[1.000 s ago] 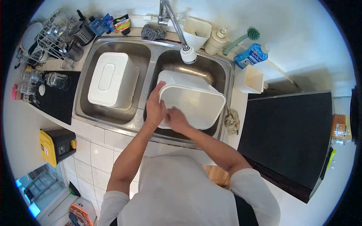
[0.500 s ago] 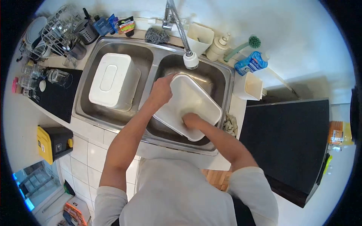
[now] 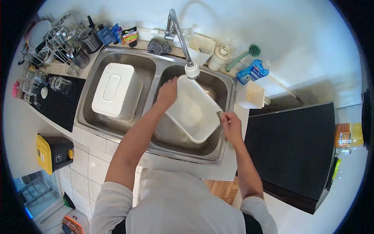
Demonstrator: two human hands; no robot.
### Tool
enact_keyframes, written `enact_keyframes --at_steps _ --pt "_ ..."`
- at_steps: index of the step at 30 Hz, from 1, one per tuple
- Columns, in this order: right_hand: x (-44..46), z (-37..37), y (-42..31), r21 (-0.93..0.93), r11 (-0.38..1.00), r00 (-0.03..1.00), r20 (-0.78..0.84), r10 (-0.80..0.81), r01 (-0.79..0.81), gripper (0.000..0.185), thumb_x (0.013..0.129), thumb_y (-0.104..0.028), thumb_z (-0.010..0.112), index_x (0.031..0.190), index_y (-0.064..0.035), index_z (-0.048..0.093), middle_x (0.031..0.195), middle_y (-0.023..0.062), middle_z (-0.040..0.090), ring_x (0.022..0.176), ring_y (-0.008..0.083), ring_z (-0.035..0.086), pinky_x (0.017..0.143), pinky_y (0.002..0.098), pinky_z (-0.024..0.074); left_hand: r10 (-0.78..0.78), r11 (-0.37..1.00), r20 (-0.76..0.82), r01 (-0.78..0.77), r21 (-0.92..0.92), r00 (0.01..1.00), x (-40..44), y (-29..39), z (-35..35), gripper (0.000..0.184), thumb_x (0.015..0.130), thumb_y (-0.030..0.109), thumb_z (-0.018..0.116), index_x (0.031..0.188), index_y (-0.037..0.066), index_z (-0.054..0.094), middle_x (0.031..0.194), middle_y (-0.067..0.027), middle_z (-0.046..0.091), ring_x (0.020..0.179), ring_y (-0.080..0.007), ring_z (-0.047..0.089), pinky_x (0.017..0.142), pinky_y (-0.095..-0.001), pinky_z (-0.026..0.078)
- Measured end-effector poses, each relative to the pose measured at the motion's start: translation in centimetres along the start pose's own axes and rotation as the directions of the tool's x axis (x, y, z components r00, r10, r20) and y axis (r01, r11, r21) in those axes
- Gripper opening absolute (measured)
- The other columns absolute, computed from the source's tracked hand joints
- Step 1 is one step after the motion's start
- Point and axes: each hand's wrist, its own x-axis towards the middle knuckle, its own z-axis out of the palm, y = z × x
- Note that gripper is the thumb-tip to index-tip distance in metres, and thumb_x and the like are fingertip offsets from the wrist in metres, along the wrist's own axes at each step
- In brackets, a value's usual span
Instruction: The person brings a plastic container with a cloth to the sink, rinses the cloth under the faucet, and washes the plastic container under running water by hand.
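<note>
A white rectangular plastic tub [image 3: 191,109] is tilted in the right sink basin, its open side facing up toward me. My left hand [image 3: 168,93] grips the tub's upper left rim. At the tub's right corner, my right hand [image 3: 232,126] is closed on a small dark pad [image 3: 220,115], mostly hidden by the fingers. The sprayer head of the tap [image 3: 192,71] hangs just above the tub's far end. In the left basin sits another white tub [image 3: 113,89], upside down.
Behind the sink are a grey scrubber [image 3: 159,46], a white holder [image 3: 201,49], a soap pump [image 3: 219,58], a green brush [image 3: 245,54] and a blue bottle [image 3: 253,71]. Glass jars [image 3: 61,84] lie on a black mat at left, below a dish rack [image 3: 62,37].
My right hand has come out of the tub's inside and moved right to its corner, where the dark pad now shows. The left hand still holds the rim.
</note>
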Motion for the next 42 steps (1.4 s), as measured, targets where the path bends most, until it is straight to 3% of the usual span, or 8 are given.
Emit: enact_keyframes --at_steps 3,6,9,15,30,34,37,42 --pt "-1.3 -0.6 0.8 0.392 0.903 0.965 -0.113 0.235 -0.174 0.008 0.092 -0.008 0.055 0.095 -0.002 0.059 0.083 0.0045 0.06 0.08 0.0128 0.055 0.074 0.0261 0.0442 0.168 0.941 -0.178 -0.104 0.323 0.97 -3.4 3.9 -0.7 0.046 0.087 0.026 0.058 0.123 -0.002 0.053 0.122 -0.0233 0.055 0.118 -0.0399 0.049 0.102 -0.0457 0.038" --pt "-2.7 -0.7 2.0 0.647 0.733 0.891 -0.184 0.416 -0.209 0.008 0.094 -0.009 0.054 0.095 -0.0022 0.058 0.086 0.0007 0.057 0.08 0.0103 0.052 0.076 0.024 0.0428 0.203 0.945 0.343 -0.091 -0.315 0.917 -8.3 10.2 -1.4 0.063 0.085 0.045 0.061 0.125 -0.004 0.051 0.122 -0.0256 0.055 0.121 -0.0378 0.048 0.104 -0.0466 0.035" --pt "-3.7 -0.8 2.5 0.893 0.42 0.807 -0.127 0.578 -0.16 0.007 0.095 -0.009 0.053 0.096 -0.0034 0.056 0.088 0.0004 0.056 0.082 0.0102 0.052 0.077 0.0238 0.0432 0.279 0.934 0.494 -0.113 -0.339 0.824 -13.2 14.6 -0.8 0.051 0.091 0.039 0.052 0.117 -0.005 0.051 0.101 -0.0268 0.062 0.092 -0.0382 0.064 0.076 -0.0472 0.051" --pt "-6.0 -1.7 2.3 0.974 0.226 0.79 -0.124 0.601 -0.019 0.003 0.096 -0.009 0.051 0.096 -0.0063 0.053 0.09 0.0 0.055 0.083 0.0103 0.053 0.077 0.0257 0.0453 0.235 0.97 0.438 -0.178 -0.168 0.868 -12.8 15.0 -6.6 0.023 0.086 0.01 0.049 0.105 -0.001 0.053 0.075 -0.0203 0.065 0.073 -0.0383 0.065 0.064 -0.0477 0.052" --pt "-4.2 -0.4 0.9 0.989 0.142 0.807 -0.105 0.581 0.026 0.006 0.096 -0.013 0.048 0.096 -0.0085 0.053 0.088 0.0012 0.056 0.083 0.0117 0.057 0.074 0.0261 0.0477 -0.113 0.548 0.247 0.267 -0.793 0.963 -9.6 1.6 -11.5 0.03 0.095 0.03 0.056 0.093 0.001 0.061 0.068 0.0036 0.053 0.064 -0.0061 0.046 0.057 -0.0243 0.039" --pt "-3.2 0.0 -2.2 0.423 0.904 0.897 -0.421 0.131 0.066 0.008 0.095 -0.013 0.051 0.097 -0.0066 0.054 0.089 0.0041 0.055 0.084 0.0167 0.056 0.073 0.0302 0.0472 -0.197 0.673 0.326 0.369 -0.641 0.925 -11.6 2.9 -11.0 0.034 0.096 0.036 0.055 0.092 0.003 0.061 0.077 0.0029 0.056 0.073 -0.0061 0.048 0.063 -0.0255 0.039" --pt "-2.2 2.9 -6.4 -0.14 0.957 0.916 -0.283 -0.283 0.253 0.013 0.084 -0.009 0.058 0.096 -0.0048 0.059 0.093 0.0152 0.056 0.089 0.0315 0.056 0.07 0.0409 0.0502 -0.249 0.652 0.247 0.35 -0.672 0.937 -12.8 4.4 -8.8 0.035 0.097 0.035 0.052 0.089 0.001 0.058 0.072 0.0018 0.049 0.069 -0.0087 0.041 0.059 -0.0287 0.038" --pt "2.9 8.3 -7.4 -0.225 0.921 0.948 0.066 -0.311 0.318 0.015 0.084 -0.014 0.056 0.095 -0.0048 0.058 0.092 0.0171 0.055 0.088 0.0352 0.056 0.07 0.0486 0.0518 -0.364 0.176 0.323 0.405 -0.897 0.873 -11.5 4.2 -7.1 0.052 0.101 0.043 0.039 0.11 -0.004 0.059 0.097 -0.009 0.061 0.089 -0.0157 0.054 0.08 -0.0296 0.044"
